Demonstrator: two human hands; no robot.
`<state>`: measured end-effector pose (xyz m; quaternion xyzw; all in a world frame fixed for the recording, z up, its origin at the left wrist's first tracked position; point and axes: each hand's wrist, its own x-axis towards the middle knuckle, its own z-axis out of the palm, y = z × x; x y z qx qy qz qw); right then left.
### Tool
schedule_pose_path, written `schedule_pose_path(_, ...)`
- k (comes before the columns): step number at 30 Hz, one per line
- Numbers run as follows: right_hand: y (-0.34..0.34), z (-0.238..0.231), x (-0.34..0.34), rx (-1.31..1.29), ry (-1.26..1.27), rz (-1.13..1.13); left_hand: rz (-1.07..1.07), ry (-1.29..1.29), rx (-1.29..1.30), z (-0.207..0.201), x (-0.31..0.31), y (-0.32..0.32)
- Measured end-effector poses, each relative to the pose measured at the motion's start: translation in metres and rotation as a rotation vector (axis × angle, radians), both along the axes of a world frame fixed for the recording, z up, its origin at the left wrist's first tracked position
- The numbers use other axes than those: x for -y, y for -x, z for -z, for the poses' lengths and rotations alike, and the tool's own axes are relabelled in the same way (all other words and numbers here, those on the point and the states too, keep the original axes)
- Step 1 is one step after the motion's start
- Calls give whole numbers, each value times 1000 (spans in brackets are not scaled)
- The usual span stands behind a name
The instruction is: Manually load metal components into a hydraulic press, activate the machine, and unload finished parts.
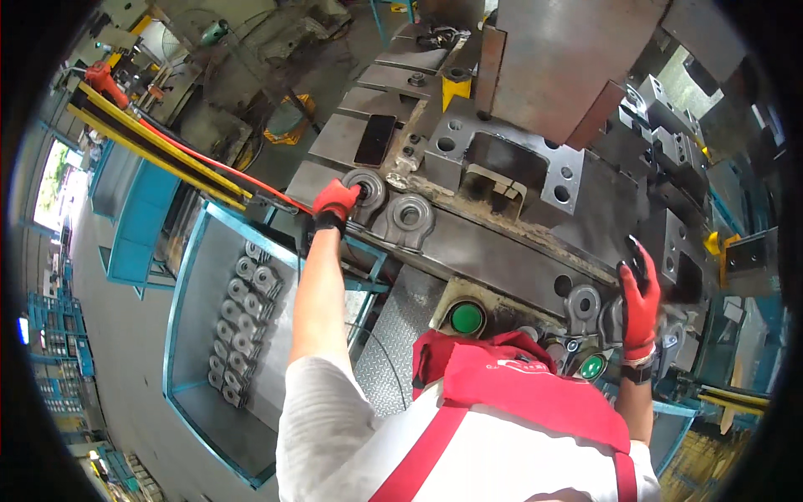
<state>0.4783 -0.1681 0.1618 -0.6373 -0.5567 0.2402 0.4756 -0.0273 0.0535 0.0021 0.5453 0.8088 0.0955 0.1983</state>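
Observation:
My left hand [336, 201], in a red glove, is closed at the left end of the machine bed, its fingers at the hole of a round grey forged metal ring part [368, 191]. A second ring part [409, 219] with a flared base lies just right of it on the bed's front ledge. My right hand [641, 303], also gloved in red, is raised at the right with fingers spread and nothing in them. Close to it on the ledge rests another ring part [583, 304], and a further one is partly hidden behind the hand.
A blue-framed bin [186, 318] at left holds several ring parts [242, 322] in rows. Green push buttons [467, 318] face me at the front. A press ram [569, 58] hangs over the die block [443, 146]. A phone [375, 140] lies on the bed. A yellow-black bar [159, 151] crosses upper left.

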Motion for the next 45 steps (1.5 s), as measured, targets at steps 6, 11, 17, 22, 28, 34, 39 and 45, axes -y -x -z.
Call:
schedule_pose_path(6, -30, 45, 51, -236, 48, 194, -72, -41, -51, -16, 22, -42)
schedule_pose_path(11, -54, 72, 99, -296, 1, 382, 44, -305, -56, -15, 45, -41)
schedule_pose_path(17, -85, 134, 166, -196, -125, 847, -249, -948, 561, 10, 167, -72)
schedule_pose_path(22, -128, 271, 248, 10, 101, 768, -470, 76, 1206, 78, 249, -99)
schedule_pose_path(28, -142, 381, 262, -625, 380, 694, -90, 253, 1136, 105, 260, -181)
schedule_pose_path(34, -115, 342, 247, -532, 303, 639, -215, 156, 992, 100, 262, -195)
schedule_pose_path(39, -99, 312, 235, -464, 319, 750, -236, 187, 1068, 108, 262, -191)
schedule_pose_path(45, -98, 295, 229, -308, 439, 732, -245, 187, 1013, 108, 261, -190)
